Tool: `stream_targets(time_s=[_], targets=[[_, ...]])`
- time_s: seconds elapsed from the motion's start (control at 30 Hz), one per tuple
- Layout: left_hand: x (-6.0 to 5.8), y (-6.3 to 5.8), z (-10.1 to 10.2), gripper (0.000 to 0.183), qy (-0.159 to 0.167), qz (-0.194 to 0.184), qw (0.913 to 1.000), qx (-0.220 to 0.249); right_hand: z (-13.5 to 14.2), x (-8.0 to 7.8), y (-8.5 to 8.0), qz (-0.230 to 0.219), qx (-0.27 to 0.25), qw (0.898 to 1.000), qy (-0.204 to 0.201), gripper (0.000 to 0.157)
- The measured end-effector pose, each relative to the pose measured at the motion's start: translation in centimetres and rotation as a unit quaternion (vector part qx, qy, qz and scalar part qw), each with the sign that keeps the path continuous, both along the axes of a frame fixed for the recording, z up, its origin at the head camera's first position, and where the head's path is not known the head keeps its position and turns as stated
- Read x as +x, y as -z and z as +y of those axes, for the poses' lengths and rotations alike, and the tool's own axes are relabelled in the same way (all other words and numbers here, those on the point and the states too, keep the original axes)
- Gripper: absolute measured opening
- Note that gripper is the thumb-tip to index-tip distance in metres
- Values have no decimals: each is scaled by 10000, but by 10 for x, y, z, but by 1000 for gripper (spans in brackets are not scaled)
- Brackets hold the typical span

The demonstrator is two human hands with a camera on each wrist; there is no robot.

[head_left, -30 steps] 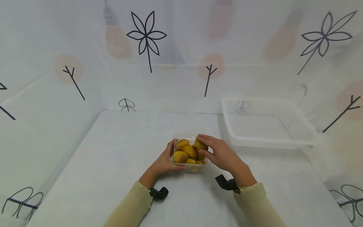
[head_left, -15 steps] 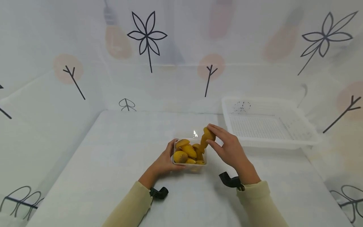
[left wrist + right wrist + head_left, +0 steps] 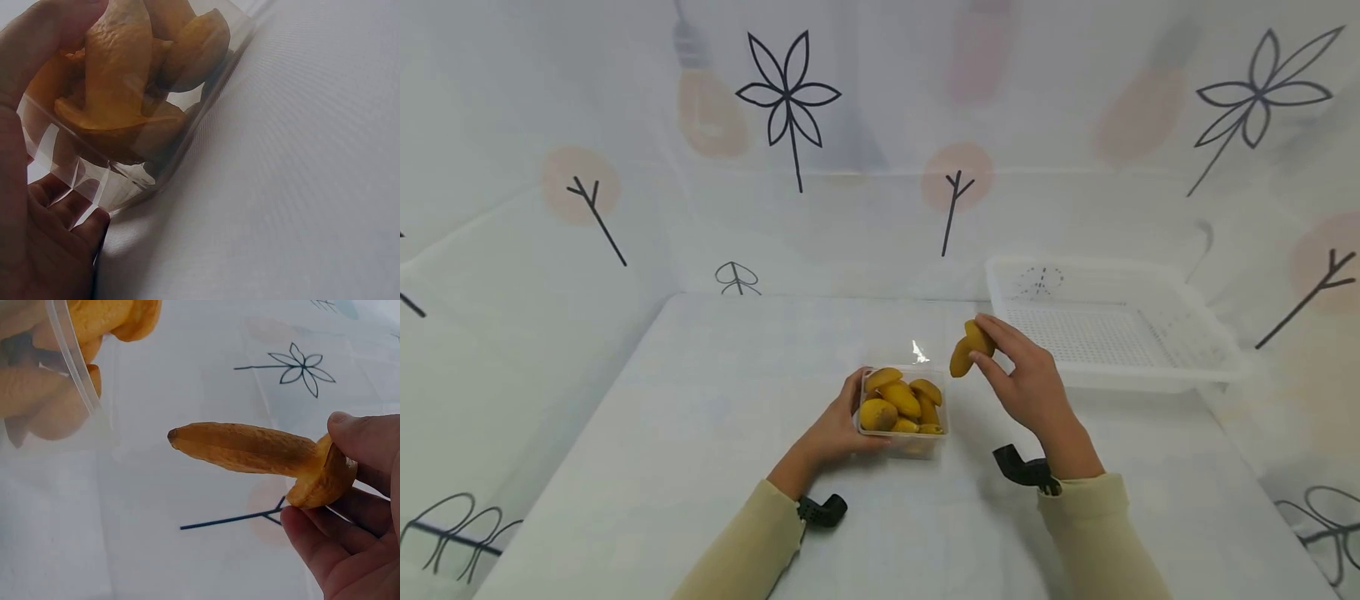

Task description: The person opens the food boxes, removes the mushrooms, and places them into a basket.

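Note:
A clear plastic box (image 3: pixel 916 449) full of yellow mushrooms (image 3: pixel 899 401) stands at the middle of the table. My left hand (image 3: pixel 833 431) grips its left side, thumb at the front and fingers round the far side. In the left wrist view the mushrooms (image 3: pixel 119 69) show through the clear wall. Up and to the right of the box, my right hand (image 3: pixel 1028 385) pinches one yellow mushroom (image 3: pixel 244 450) by its cap between thumb and fingers. Its thick stem points away from the hand, towards the box side, as the right wrist view shows.
A white perforated plastic basket (image 3: pixel 1120 379) stands at the back right, just beyond my right hand. White cloth with plant drawings (image 3: pixel 787 93) hangs behind and at both sides of the white table (image 3: pixel 722 467). Each wrist wears a black camera mount (image 3: pixel 823 511).
My right hand has lifted one mushroom out of the box and carried it up and to the right, towards the basket. The left hand and the box have stayed in place.

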State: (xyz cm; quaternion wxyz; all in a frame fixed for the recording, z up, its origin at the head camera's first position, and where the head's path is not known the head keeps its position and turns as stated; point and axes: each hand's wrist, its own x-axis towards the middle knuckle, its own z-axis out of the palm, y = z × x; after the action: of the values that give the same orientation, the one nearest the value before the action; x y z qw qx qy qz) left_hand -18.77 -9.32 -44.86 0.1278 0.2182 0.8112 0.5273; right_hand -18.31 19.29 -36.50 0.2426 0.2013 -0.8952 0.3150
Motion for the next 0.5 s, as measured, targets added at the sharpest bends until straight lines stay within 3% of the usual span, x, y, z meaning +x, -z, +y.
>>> stream_targets(time_s=[0.27, 0.5], targets=[[-14, 34, 2, 113, -147, 80, 9999, -29, 12, -5, -2, 291, 96, 9995, 59, 54], [-13, 37, 0, 114, -174, 220, 9996, 89, 24, -12, -5, 393, 112, 9991, 95, 53]])
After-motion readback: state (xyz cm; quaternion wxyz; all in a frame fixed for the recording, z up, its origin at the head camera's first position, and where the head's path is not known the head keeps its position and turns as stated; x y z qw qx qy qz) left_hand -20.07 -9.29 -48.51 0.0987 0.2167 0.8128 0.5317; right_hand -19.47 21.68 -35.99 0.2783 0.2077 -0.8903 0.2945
